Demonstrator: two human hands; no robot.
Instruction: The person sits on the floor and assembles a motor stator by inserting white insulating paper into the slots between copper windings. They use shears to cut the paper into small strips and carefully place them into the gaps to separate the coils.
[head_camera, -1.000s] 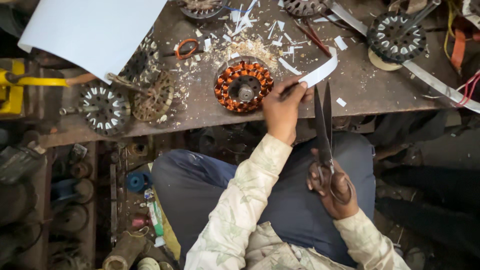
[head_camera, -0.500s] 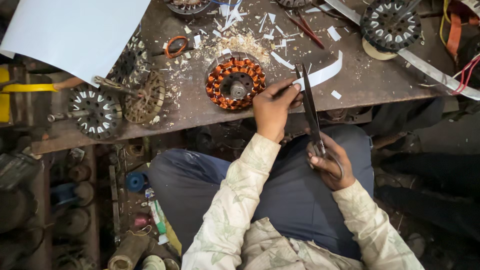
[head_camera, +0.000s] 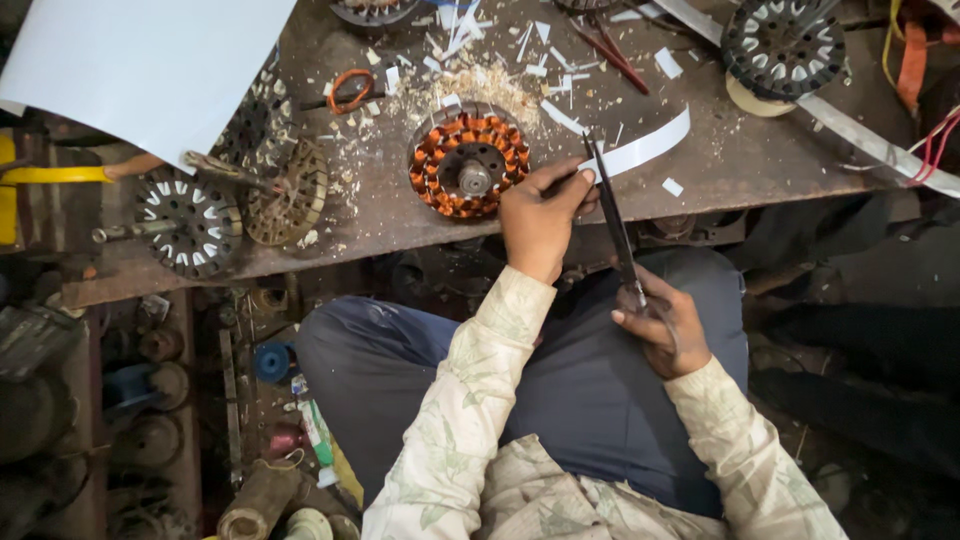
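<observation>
Your left hand (head_camera: 540, 215) pinches the near end of a thin, curved white paper strip (head_camera: 645, 148), thumb and fingertips clenched on it right where the blades meet it, while the rest of the strip arcs away to the right of that hand, above the worn brown metal surface (head_camera: 740, 160). Your right hand (head_camera: 662, 328) is closed around the handles of long dark steel scissors (head_camera: 612, 215), held over your lap, with the blades reaching forward to the strip; they look nearly together, though the angle does not let you judge the exact gap. The strip looks very light and springy: it holds its bow on its own, so expect it to flex, twist or flutter if you grip it far from the cut. It is likely to crease easily, so a light pinch close to the blades, as you have now, seems the best hold. The scissors look heavy and rigid by comparison, and should steer well from the handles. Just left of your left hand sits a round motor stator wound with orange copper coils (head_camera: 468, 165), on a scatter of white paper offcuts (head_camera: 480, 85); it looks dense and its windings delicate. Farther forward and to the right lies a dark slotted round stator core (head_camera: 782, 45).
</observation>
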